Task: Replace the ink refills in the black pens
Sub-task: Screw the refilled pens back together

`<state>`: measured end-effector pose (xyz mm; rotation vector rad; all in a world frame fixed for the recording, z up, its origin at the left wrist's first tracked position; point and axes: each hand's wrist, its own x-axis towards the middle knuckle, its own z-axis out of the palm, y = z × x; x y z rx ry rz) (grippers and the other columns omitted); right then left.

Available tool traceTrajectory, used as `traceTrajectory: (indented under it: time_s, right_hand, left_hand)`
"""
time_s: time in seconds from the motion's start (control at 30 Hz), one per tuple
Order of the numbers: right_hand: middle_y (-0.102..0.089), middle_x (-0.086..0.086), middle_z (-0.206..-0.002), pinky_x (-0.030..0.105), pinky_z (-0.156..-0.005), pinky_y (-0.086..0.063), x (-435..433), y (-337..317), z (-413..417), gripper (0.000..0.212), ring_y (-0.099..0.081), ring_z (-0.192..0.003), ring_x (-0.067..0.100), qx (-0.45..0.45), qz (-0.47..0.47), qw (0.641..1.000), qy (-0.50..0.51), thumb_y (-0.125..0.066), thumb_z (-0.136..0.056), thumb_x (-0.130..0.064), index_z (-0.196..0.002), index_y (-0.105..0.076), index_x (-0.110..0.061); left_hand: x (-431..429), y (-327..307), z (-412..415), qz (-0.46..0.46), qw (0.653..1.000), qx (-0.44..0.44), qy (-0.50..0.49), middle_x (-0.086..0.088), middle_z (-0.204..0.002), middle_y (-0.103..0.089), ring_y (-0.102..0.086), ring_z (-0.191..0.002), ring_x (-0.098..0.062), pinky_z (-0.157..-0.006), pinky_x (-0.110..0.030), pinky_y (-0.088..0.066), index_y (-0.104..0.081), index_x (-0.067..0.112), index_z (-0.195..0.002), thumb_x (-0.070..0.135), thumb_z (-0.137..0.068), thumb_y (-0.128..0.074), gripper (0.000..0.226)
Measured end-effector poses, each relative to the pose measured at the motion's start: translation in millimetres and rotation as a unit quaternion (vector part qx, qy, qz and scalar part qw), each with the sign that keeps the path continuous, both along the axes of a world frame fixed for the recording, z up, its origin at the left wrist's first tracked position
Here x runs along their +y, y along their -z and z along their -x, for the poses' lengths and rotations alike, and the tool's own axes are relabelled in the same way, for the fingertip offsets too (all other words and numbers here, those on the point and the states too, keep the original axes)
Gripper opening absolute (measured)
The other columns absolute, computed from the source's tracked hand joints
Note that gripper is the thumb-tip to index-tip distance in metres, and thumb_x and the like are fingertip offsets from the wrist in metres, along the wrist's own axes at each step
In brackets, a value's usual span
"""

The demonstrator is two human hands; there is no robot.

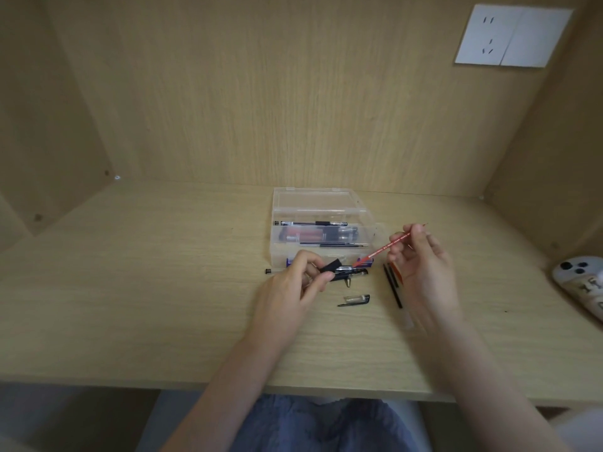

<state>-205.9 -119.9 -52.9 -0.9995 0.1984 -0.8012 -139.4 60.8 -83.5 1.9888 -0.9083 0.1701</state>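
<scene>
My left hand grips a black pen barrel by its rubber grip, just in front of the clear box. My right hand pinches a red ink refill near its upper end; the refill slants down-left and its lower end meets the open end of the barrel. A metal pen tip cone lies on the desk under the barrel. A pen cap lies nearer me. Two black refills lie beside my right hand.
A clear plastic box with its lid open holds pens and refills behind my hands. A small black end piece lies left of the box. A white object sits at the desk's right edge. The wooden desk has walls on three sides.
</scene>
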Motion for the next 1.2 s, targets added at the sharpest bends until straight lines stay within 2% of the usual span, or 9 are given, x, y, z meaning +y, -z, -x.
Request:
traceTrajectory:
  time_s: [0.17,0.47,0.73,0.87,1.0,1.2]
  right_hand:
    - [-0.065,0.003,-0.067,0.019,-0.055,-0.052,6.1,-3.4,-0.7,0.021,-0.058,-0.055,0.009,-0.007,0.021,1.0,0.004,-0.038,-0.1,-0.013,-0.087,-0.053,-0.007]
    - [-0.066,0.002,-0.066,0.018,-0.057,-0.052,7.5,-3.5,1.1,0.02,-0.058,-0.055,0.008,-0.016,0.003,1.0,0.016,-0.038,-0.1,-0.013,-0.088,-0.052,-0.007]
    - [-0.066,0.001,-0.066,0.018,-0.059,-0.053,8.1,-3.2,0.3,0.019,-0.059,-0.054,0.007,0.012,0.022,0.999,0.031,-0.039,-0.1,-0.014,-0.087,-0.053,-0.007]
    - [-0.063,0.007,-0.071,0.018,-0.059,-0.054,9.1,-3.9,1.6,0.019,-0.06,-0.055,0.007,0.025,0.049,0.998,0.041,-0.039,-0.099,-0.014,-0.087,-0.052,-0.006]
    - [-0.061,0.01,-0.074,0.018,-0.061,-0.055,8.7,-2.7,4.1,0.018,-0.062,-0.057,0.009,0.038,0.064,0.996,0.046,-0.04,-0.099,-0.015,-0.089,-0.052,-0.006]
    - [-0.064,0.005,-0.07,0.018,-0.059,-0.054,7.3,2.3,2.0,0.018,-0.062,-0.056,0.009,0.057,0.082,0.993,0.069,-0.042,-0.099,-0.015,-0.089,-0.053,-0.007]
  left_hand:
    - [-0.3,-1.1,0.3,-0.001,1.0,0.005,0.006,0.015,-0.078,-0.062,-0.061,-0.074,0.002,-0.069,-0.03,-0.052,-0.05,0.03,-0.098,0.04,-0.088,-0.051,0.015]
    - [0.7,-1.5,1.0,-0.003,1.0,0.002,0.013,0.019,-0.075,-0.059,-0.059,-0.072,0.004,-0.066,-0.021,-0.049,-0.05,0.03,-0.098,0.039,-0.088,-0.051,0.014]
    - [0.7,-1.1,0.0,-0.003,1.0,-0.006,0.016,0.016,-0.074,-0.06,-0.059,-0.07,0.001,-0.064,-0.022,-0.049,-0.051,0.028,-0.099,0.037,-0.088,-0.053,0.014]
    - [0.5,-1.0,-0.6,-0.004,1.0,-0.004,0.015,0.017,-0.073,-0.06,-0.059,-0.069,0.001,-0.063,-0.021,-0.049,-0.052,0.027,-0.098,0.036,-0.088,-0.054,0.014]
    - [0.9,-0.3,-1.2,-0.002,1.0,0.0,0.01,0.016,-0.074,-0.061,-0.059,-0.07,0.001,-0.065,-0.024,-0.05,-0.053,0.026,-0.099,0.037,-0.087,-0.054,0.016]
    - [1.1,-0.9,-0.4,-0.009,1.0,0.003,0.002,0.017,-0.074,-0.062,-0.061,-0.071,0.001,-0.067,-0.034,-0.052,-0.054,0.026,-0.098,0.036,-0.088,-0.054,0.014]
